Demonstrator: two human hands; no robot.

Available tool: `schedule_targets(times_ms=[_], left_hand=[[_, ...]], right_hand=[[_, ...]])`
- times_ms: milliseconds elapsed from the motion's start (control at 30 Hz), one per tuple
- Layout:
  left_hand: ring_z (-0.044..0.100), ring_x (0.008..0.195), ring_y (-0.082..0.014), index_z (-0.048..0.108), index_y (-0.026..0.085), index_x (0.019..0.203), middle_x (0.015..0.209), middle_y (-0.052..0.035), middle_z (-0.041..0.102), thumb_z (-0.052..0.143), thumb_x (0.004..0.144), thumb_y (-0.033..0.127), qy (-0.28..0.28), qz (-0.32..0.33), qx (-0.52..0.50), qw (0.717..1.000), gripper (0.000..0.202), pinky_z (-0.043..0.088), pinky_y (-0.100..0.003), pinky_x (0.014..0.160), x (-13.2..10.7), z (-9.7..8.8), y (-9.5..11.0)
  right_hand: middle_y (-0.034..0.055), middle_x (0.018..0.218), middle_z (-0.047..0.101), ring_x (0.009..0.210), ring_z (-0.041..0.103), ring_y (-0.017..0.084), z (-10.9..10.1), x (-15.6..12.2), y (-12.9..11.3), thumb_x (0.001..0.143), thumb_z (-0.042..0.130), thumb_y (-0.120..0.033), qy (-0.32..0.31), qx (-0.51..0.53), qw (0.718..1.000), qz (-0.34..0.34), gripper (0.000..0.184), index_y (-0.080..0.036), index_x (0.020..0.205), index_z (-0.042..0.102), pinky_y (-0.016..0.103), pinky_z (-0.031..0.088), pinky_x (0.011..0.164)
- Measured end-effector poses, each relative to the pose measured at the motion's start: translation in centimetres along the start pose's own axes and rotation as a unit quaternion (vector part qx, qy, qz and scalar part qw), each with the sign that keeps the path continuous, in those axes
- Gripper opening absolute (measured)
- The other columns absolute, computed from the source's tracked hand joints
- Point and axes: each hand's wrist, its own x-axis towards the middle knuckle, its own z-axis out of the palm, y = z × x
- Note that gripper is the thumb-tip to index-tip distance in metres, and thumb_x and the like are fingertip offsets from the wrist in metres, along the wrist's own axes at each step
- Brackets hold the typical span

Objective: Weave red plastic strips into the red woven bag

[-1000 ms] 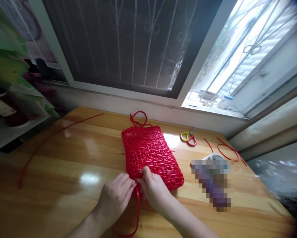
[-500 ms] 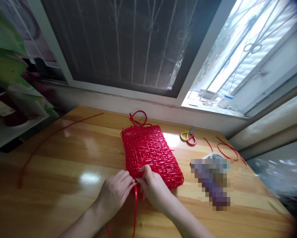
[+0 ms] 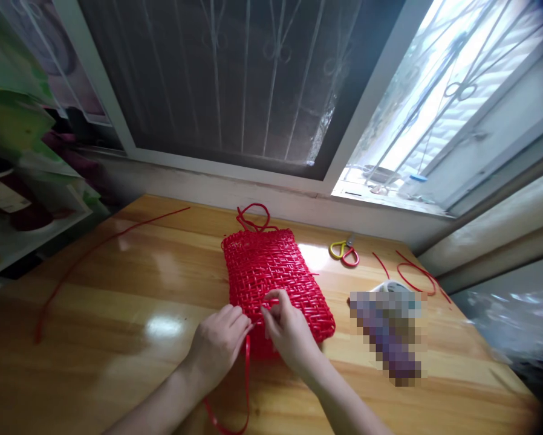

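Observation:
A red bag (image 3: 271, 266) woven from glossy plastic strips lies at a slant on the wooden table. At its near left corner my left hand (image 3: 221, 338) is closed, the fingertips pinching the bag's edge. My right hand (image 3: 292, 329) is beside it over the near part of the weave, thumb and index finger pinched on a red strip that mostly hides behind the fingers. A loose red strip (image 3: 247, 380) hangs from between the hands and loops back under my left wrist. From the bag's far end a red cord loop (image 3: 268, 217) sticks out.
Scissors (image 3: 344, 251) with yellow and red handles lie right of the bag. Beyond them are red strip offcuts (image 3: 416, 266) and a blurred-out item (image 3: 389, 338) by a white roll (image 3: 392, 285). A long red strip (image 3: 94, 248) curves at left. The window (image 3: 230, 78) stands behind.
My right hand has moved up and slightly right over the weave, apart from my left fingertips. The hanging strip's loop has risen, its bottom now showing. The bag has stayed in place.

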Motion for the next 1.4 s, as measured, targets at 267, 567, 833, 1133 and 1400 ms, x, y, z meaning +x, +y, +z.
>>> schedule_targets(times_ms=[267,567,833,1133,1400], left_hand=[[0.053,0.068,-0.0148,0.061,0.017,0.081,0.072,-0.0032,0.059,0.045,0.085,0.020,0.006,-0.072,-0.107,0.992,0.016,0.039,-0.025,0.060,-0.3,0.5,-0.2],[0.059,0.073,-0.0160,0.043,0.016,0.124,0.084,-0.0057,0.065,0.044,0.082,0.033,-0.101,-0.347,-0.669,0.649,0.045,0.044,-0.030,0.071,1.6,-2.8,-0.4],[0.053,0.105,-0.0187,0.035,0.023,0.123,0.106,-0.0070,0.061,0.059,0.073,0.021,-0.053,-0.270,-0.554,0.786,0.056,0.036,-0.033,0.094,-0.1,-0.7,0.5],[0.057,0.070,-0.0114,0.032,0.021,0.117,0.072,0.0042,0.056,0.059,0.076,0.028,-0.010,-0.312,-0.526,0.791,0.050,0.046,-0.029,0.074,0.9,0.3,2.1],[0.051,0.060,-0.0085,0.025,0.023,0.127,0.069,0.0059,0.052,0.057,0.077,0.028,-0.057,-0.313,-0.528,0.787,0.059,0.042,-0.023,0.062,0.8,0.6,1.8]], right_hand=[[0.0021,0.074,0.063,0.064,0.058,0.016,-1.7,1.8,-0.1,0.082,0.050,-0.020,-0.047,-0.242,0.966,-0.080,0.008,-0.020,0.076,0.046,0.022,0.032,0.054],[-0.0032,0.063,0.055,0.054,0.052,0.013,-3.0,2.6,0.6,0.089,0.038,-0.027,-0.016,-0.006,0.997,-0.069,0.009,-0.022,0.081,0.041,0.023,0.036,0.051],[-0.0067,0.065,0.056,0.042,0.051,0.008,-1.6,3.9,1.8,0.086,0.046,-0.041,0.138,0.409,0.902,-0.030,0.021,-0.023,0.081,0.035,0.020,0.042,0.042],[-0.0060,0.065,0.055,0.043,0.048,0.005,-3.1,5.2,2.5,0.082,0.050,-0.045,0.235,0.465,0.853,-0.001,0.026,-0.021,0.080,0.040,0.017,0.041,0.042],[-0.0085,0.055,0.053,0.035,0.041,0.003,-12.2,11.8,5.6,0.085,0.049,-0.033,0.425,0.473,0.771,0.037,0.019,-0.021,0.076,0.038,0.013,0.036,0.035]])
